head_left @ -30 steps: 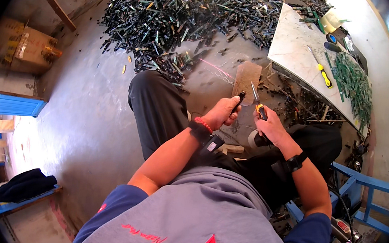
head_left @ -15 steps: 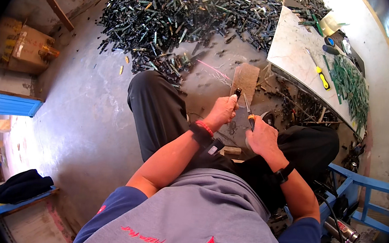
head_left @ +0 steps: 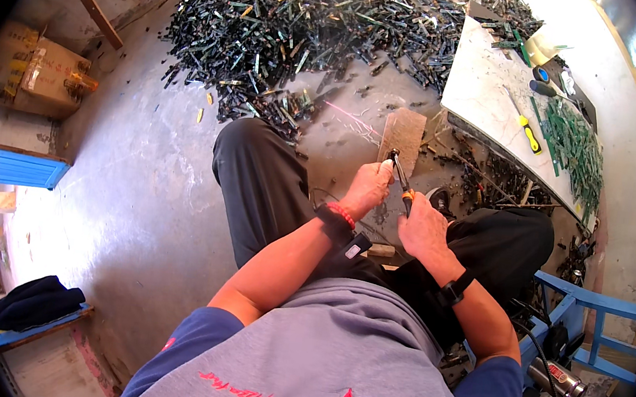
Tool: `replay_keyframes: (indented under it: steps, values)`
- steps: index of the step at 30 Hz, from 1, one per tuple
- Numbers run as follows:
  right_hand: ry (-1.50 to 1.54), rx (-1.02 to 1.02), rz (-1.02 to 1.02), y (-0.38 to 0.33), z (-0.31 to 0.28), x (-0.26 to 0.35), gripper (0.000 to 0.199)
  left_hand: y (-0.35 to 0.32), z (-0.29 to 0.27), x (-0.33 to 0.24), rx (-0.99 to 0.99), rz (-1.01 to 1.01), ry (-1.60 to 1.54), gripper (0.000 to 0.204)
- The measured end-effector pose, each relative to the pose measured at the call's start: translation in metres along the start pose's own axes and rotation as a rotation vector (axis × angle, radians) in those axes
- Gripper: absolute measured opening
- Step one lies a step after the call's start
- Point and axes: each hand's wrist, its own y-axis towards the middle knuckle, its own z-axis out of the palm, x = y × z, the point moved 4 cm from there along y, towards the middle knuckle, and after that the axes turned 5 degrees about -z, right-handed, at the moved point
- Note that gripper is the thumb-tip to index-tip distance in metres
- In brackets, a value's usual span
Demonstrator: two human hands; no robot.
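My left hand [head_left: 367, 189] pinches a small dark part at the lower edge of a wooden block [head_left: 403, 136] that lies on the floor between my knees. My right hand [head_left: 422, 228] grips a screwdriver [head_left: 402, 180] with an orange handle. Its dark shaft points up to the part at my left fingertips. Both hands sit close together above my dark trousers. What the small part is cannot be told.
A large heap of dark green strips [head_left: 329, 31] covers the floor ahead. At the right is a grey board [head_left: 494, 101] carrying a yellow-handled tool [head_left: 528, 133] and green strips [head_left: 571, 145]. A cardboard box [head_left: 34, 72] stands at the left, a blue stool frame [head_left: 594, 324] at the lower right.
My right hand has come down and in toward my left hand, and the screwdriver tip now meets the part by the wooden block. The left hand has stayed almost still.
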Motion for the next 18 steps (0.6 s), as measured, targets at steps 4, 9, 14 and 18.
replay_keyframes:
  steps: [4,9,14,18]
  values:
    - [-0.014,-0.029,0.009,0.000,0.000,0.001,0.037,0.000,0.000,0.000,-0.004,0.009,0.009,0.046]
    - [-0.030,-0.027,0.021,0.001,0.001,0.002,0.036,-0.001,0.002,-0.001,0.027,0.027,0.049,0.043]
    - [-0.042,0.002,0.035,0.002,0.002,0.004,0.037,0.009,-0.002,0.008,-0.086,0.193,0.274,0.045]
    - [-0.060,0.015,0.047,0.004,0.008,0.003,0.037,-0.001,0.005,0.000,-0.290,0.336,0.605,0.046]
